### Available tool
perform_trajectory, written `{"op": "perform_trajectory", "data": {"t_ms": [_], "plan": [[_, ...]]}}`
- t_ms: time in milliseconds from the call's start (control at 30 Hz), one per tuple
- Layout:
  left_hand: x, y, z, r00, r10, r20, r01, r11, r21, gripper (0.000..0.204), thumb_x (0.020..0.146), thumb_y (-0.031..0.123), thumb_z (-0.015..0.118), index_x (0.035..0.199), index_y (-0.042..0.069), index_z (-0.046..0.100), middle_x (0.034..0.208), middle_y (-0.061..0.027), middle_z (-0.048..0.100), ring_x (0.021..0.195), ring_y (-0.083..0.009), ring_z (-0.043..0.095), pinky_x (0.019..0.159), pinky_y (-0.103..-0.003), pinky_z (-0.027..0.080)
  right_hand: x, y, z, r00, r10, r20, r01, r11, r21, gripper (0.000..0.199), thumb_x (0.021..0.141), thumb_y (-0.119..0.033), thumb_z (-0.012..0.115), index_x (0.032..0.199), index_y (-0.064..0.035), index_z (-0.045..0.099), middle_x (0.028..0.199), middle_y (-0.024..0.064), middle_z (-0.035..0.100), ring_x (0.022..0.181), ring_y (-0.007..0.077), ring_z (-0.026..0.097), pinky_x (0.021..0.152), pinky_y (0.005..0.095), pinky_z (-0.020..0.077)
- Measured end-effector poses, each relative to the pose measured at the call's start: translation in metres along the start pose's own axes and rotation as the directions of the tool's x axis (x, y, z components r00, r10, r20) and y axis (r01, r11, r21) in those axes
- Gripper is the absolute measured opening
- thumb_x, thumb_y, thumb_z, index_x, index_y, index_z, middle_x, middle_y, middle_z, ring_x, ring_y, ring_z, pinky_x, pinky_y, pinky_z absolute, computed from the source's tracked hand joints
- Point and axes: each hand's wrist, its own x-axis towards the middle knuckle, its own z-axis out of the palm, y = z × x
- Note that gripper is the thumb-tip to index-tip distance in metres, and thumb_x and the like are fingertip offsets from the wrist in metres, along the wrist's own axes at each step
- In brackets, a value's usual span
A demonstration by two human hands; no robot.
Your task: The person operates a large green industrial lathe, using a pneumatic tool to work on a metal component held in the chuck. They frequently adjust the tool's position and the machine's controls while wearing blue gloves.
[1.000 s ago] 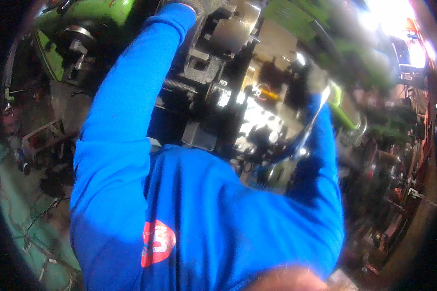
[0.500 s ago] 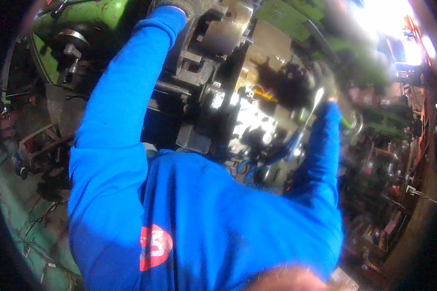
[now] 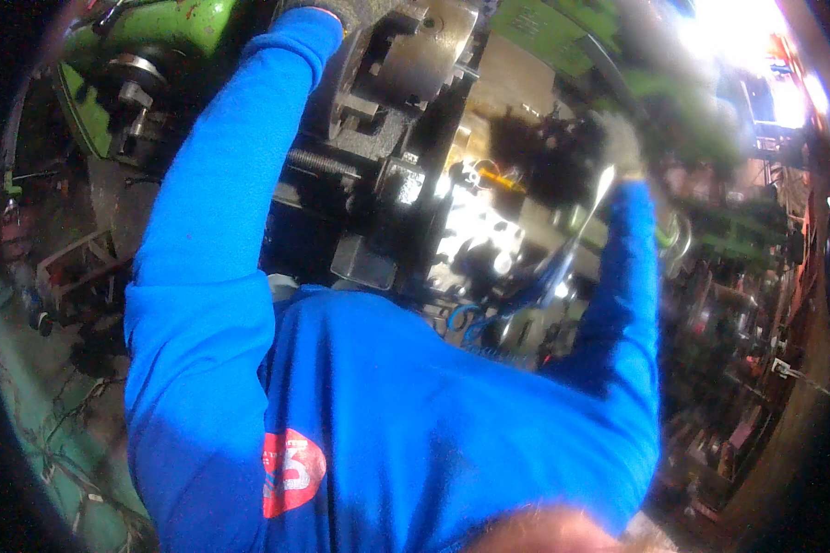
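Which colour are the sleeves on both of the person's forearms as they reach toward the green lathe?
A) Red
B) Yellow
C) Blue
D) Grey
C: both the left sleeve and the right sleeve are bright blue, running up from the blue shirt toward the lathe, whose metal chuck sits by the left hand at the top edge.
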Motion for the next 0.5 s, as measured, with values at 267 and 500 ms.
{"op": "perform_trajectory", "data": {"t_ms": [267, 500], "plan": [[0.002, -0.002, 0.011, 0.998, 0.011, -0.058, -0.011, 1.000, 0.000, 0.025, 0.084, 0.031, 0.067, 0.100, 0.013, 0.069, 0.107, -0.0122, 0.068, 0.106, -0.0347, 0.065, 0.092, -0.048, 0.051, 0.003, -0.023, -0.056, 0.967, -0.232, 0.107, 0.251, 0.936, -0.245, 0.030, 0.088, -0.021, 0.066, 0.117, -0.0195, 0.070, 0.118, 0.0139, 0.066, 0.117, 0.0376, 0.059, 0.096, 0.0493, 0.0503], [0.000, -0.007, 0.014, 0.995, 0.030, -0.097, -0.032, 0.999, -0.022, 0.025, 0.083, 0.031, 0.068, 0.099, 0.012, 0.069, 0.106, -0.0125, 0.068, 0.105, -0.0354, 0.065, 0.091, -0.049, 0.051, 0.011, 0.004, -0.010, 0.972, -0.152, 0.181, 0.107, 0.966, 0.234, 0.075, 0.072, -0.033, 0.087, 0.138, -0.0099, 0.061, 0.126, 0.0175, 0.069, 0.113, 0.0357, 0.067, 0.097, 0.0436, 0.0537]]}}
